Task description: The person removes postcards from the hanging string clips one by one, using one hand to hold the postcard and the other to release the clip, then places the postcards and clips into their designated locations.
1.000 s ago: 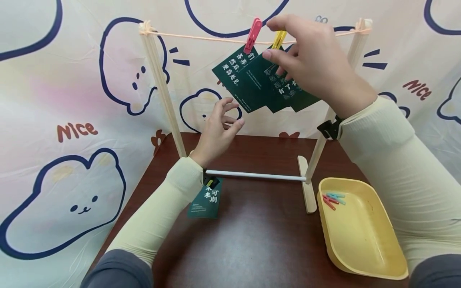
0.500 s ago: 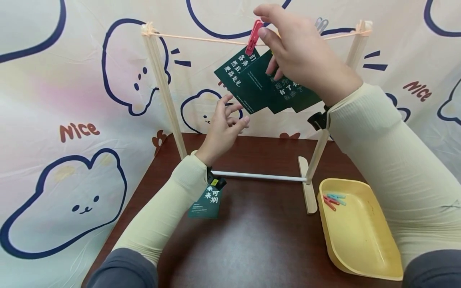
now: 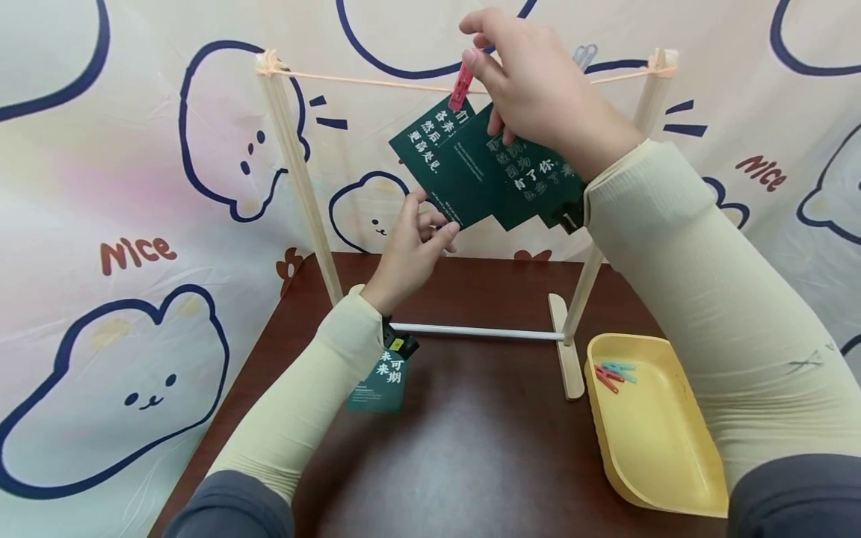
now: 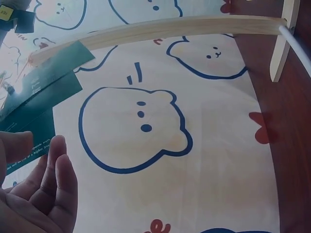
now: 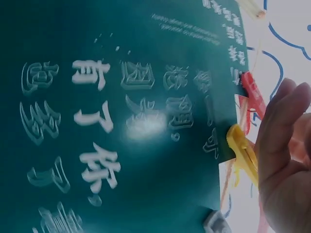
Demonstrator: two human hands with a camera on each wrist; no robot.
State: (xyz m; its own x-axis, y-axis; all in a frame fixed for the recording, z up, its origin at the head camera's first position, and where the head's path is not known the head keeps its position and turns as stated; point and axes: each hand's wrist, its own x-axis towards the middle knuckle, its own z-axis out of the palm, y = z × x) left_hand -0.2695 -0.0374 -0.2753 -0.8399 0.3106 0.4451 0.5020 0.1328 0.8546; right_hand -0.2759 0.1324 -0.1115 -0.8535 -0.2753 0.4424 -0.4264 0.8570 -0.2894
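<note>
Several dark green printed cards (image 3: pixel 464 175) hang overlapping from a cord (image 3: pixel 377 81) strung between two wooden posts. My right hand (image 3: pixel 538 82) is at the upper end of a red clothespin (image 3: pixel 460 88), thumb by its handle, index finger raised above it. In the right wrist view a yellow clothespin (image 5: pixel 243 150) sits just beside this hand, clipped at a card's edge. Loosely curled, my left hand (image 3: pixel 410 250) is at the lower corner of the leftmost card; in the left wrist view a gap separates thumb and fingertips. Whether they touch the card is unclear.
A yellow basin (image 3: pixel 646 426) with several red and blue clothespins (image 3: pixel 608 373) stands at the right. Partly under the left sleeve, another green card (image 3: pixel 380 392) lies on the brown table (image 3: pixel 457 448). A white rod (image 3: pixel 477 330) joins the stand's feet. A translucent clothespin (image 3: pixel 585 56) clips the cord.
My right hand has moved left along the cord, from the yellow clothespin to the red one. The hanging cards' lower corner has come closer to my left hand, which stays nearly in place.
</note>
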